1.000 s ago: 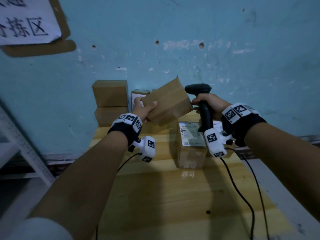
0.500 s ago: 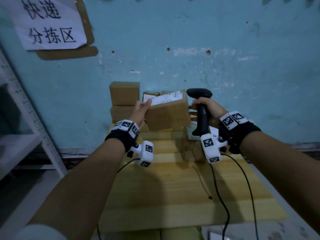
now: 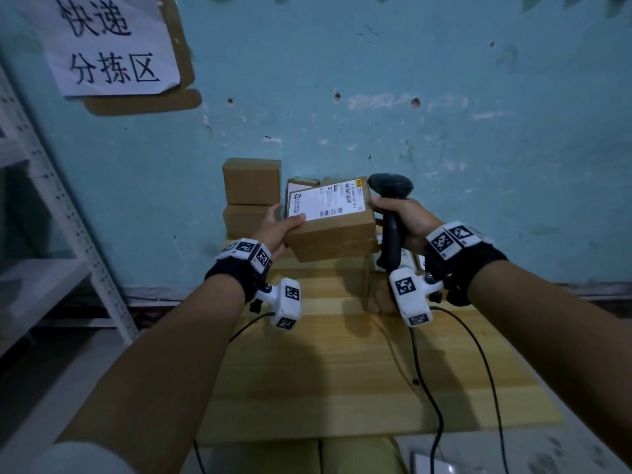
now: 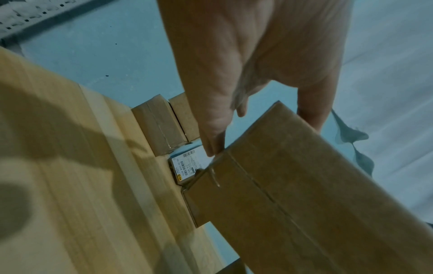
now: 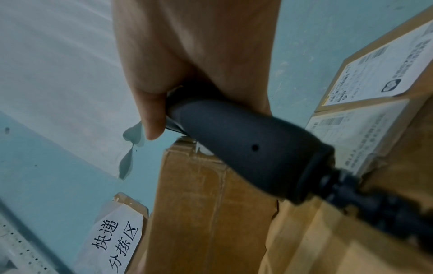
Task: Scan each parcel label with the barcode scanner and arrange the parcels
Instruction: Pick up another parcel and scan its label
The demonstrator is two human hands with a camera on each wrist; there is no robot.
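1. Above the tabletop (image 3: pixel 342 371), at twelve o'clock, our left hand (image 3: pixel 273 227) is pinching the parcel (image 3: pixel 333 234), label up.
2. Our right hand (image 3: pixel 407 217) is gripping the scanner (image 3: pixel 390 234) at the parcel's three o'clock.
3. We are judging the cardboard light and stiff; its edges suit gripping.

The parcel (image 3: pixel 333 230) I held up hid most of the boxes behind it (image 3: pixel 302 183), and the print on its label (image 3: pixel 325 201) was too small to read. My right hand (image 3: pixel 405 217) covered the scanner (image 3: pixel 390 213) trigger, and in my right wrist view the scanner head was out of sight behind my palm while its cable (image 5: pixel 389 209) ran off the frame's edge.
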